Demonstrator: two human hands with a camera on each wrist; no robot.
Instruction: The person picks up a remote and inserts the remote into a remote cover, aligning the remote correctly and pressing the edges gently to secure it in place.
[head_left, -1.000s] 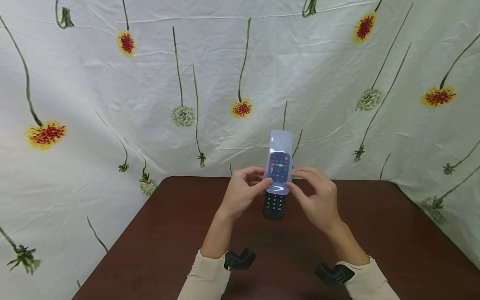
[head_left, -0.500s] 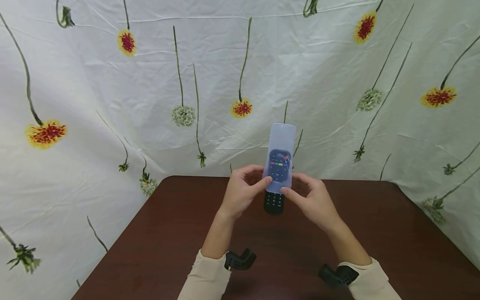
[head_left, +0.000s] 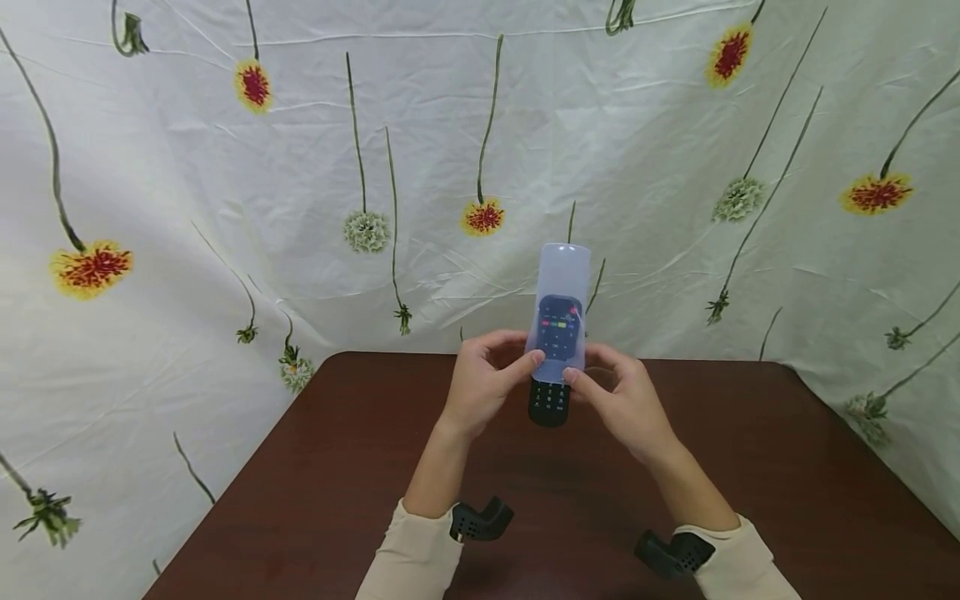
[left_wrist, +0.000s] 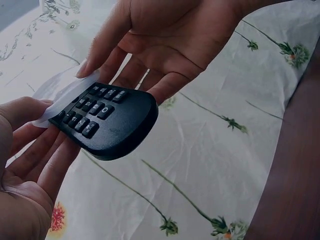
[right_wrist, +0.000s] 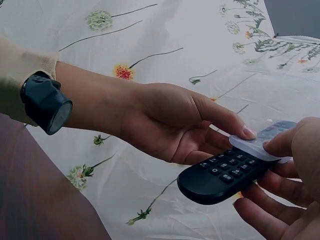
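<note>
A black remote control (head_left: pixel 548 406) is held upright above the table, its lower keypad sticking out of a translucent whitish sleeve (head_left: pixel 564 268). Through the sleeve its upper buttons show, with the sleeve's top part standing beyond the remote. My left hand (head_left: pixel 482 385) grips the left edge, thumb on the front. On the other side my right hand (head_left: pixel 626 406) pinches near the sleeve's lower rim, thumb in front and fingers behind. The left wrist view shows the remote's bare end (left_wrist: pixel 120 125) between both hands. In the right wrist view the sleeve's mouth (right_wrist: pixel 255 147) lies under both thumbs.
A dark brown table (head_left: pixel 360 467) lies below the hands. Behind it hangs a white cloth (head_left: pixel 300 167) printed with flowers. Each wrist wears a black camera mount, as on the left wrist (head_left: pixel 482 518).
My right thumb has moved from the sleeve's right edge onto its front near the lower rim. Remote and sleeve have risen slightly, and a little less of the remote sticks out. My left hand barely moved.
</note>
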